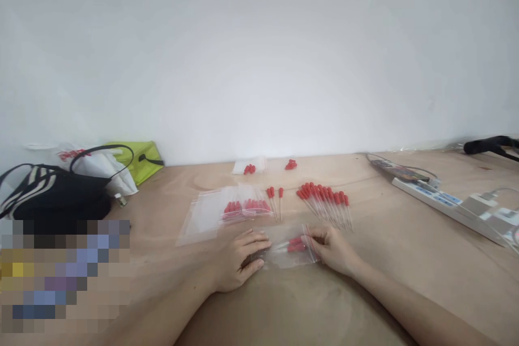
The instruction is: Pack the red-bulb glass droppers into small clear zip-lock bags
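A clear zip-lock bag [279,261] lies on the table in front of me with red-bulbed droppers [297,244] inside, their bulbs towards the right end. My right hand [330,248] pinches the bag at its zip edge. At the other end, my left hand [239,260] rests on the bag with thumb and fingers apart. Beyond them, filled bags with red bulbs [247,207] overlap an empty-looking clear bag [197,219]. A few loose droppers [280,193] lie beside these. To the right is a row of several more droppers [324,194].
Near the wall are a small bag with red bulbs [250,168] and loose red bulbs [291,164]. A power strip [446,203] with plugs and a phone [399,170] lie right. A black bag [60,200], green bag [141,159] and small bottle [120,200] stand left.
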`<state>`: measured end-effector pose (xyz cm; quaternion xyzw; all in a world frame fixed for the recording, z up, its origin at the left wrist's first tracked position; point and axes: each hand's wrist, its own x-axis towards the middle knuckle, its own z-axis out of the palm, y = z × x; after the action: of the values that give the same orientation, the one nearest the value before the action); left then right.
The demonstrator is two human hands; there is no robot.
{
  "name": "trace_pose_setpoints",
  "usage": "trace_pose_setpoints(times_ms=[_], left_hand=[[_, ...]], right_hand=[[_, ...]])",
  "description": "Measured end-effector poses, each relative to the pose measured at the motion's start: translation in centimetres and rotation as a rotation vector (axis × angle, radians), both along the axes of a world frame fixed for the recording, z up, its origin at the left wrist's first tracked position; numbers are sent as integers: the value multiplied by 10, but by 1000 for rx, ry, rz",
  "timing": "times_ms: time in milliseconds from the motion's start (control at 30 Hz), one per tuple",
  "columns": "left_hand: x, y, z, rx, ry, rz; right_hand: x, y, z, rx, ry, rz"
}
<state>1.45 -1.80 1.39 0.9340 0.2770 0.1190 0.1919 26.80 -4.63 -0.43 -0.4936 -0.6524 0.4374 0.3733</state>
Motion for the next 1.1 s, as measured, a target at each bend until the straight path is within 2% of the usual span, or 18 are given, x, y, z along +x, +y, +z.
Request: trace_pose_setpoints(times_ms=[167, 333, 400, 500, 600, 667, 733, 900, 1000, 1100], left_hand=[[-1, -1, 1, 0, 6, 2], [-1, -1, 1, 5, 21, 13], [-1, 0, 0, 0, 32, 32], [-1, -1, 1, -21, 40, 61], [-1, -2, 3, -43, 64, 45], [-1, -2, 5, -45, 86, 28], [-1, -2, 6, -43, 92, 23], [0, -3, 9, -51, 95, 21], [0, -4, 10, -54, 107, 27], [1, -5, 11, -52, 107, 28]], right_hand=[[2, -1, 1, -172, 89, 29], [5, 1, -6, -194, 125, -49], [8, 7, -8, -146, 59, -141], [12, 22, -4, 84, -149, -313], [5, 44, 7, 241, -396, -382], [-8, 61, 15, 216, -539, -385], [-24, 81, 19, 184, -575, -393], [-54, 118, 14, 58, -643, -422], [-56, 125, 13, 11, -650, -414], [-44, 118, 20, 41, -616, -412]])
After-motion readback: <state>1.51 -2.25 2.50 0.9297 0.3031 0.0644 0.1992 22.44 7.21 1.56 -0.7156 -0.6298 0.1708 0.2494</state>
